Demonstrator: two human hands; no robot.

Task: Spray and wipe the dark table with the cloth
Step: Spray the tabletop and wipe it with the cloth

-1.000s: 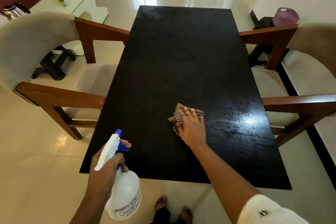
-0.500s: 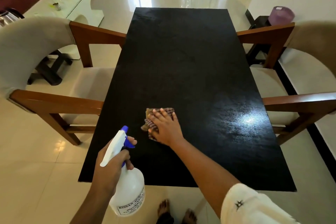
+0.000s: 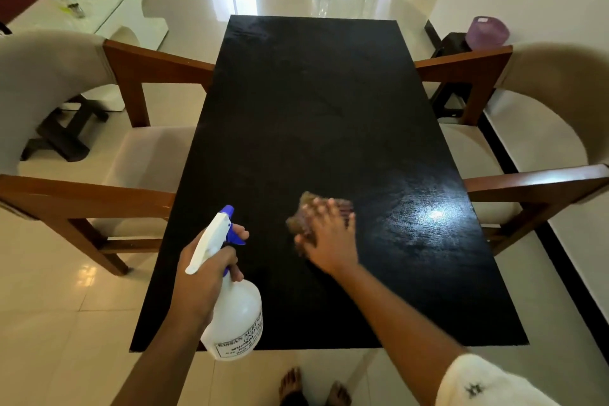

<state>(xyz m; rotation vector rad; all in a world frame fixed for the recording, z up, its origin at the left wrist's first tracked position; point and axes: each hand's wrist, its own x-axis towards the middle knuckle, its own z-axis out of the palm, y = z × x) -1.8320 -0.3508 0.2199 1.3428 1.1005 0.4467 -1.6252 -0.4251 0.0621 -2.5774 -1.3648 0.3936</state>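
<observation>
One white side table (image 3: 108,10) is seen at the far left, and nearer, the left chair (image 3: 99,158), one of two wooden chairs, is drawn up to the table's left edge. One white spray bottle (image 3: 235,310) with a blue trigger is gripped round its neck by the left hand (image 3: 204,277), a finger curled on the trigger, above the near left corner of the one dark table (image 3: 313,109). One brownish cloth (image 3: 308,204) is pressed onto the near half of the tabletop under the right hand (image 3: 329,237), whose fingers are laid flat, though blurred. The right chair (image 3: 543,142) is set at the right edge, with one purple container (image 3: 487,33) behind it
</observation>
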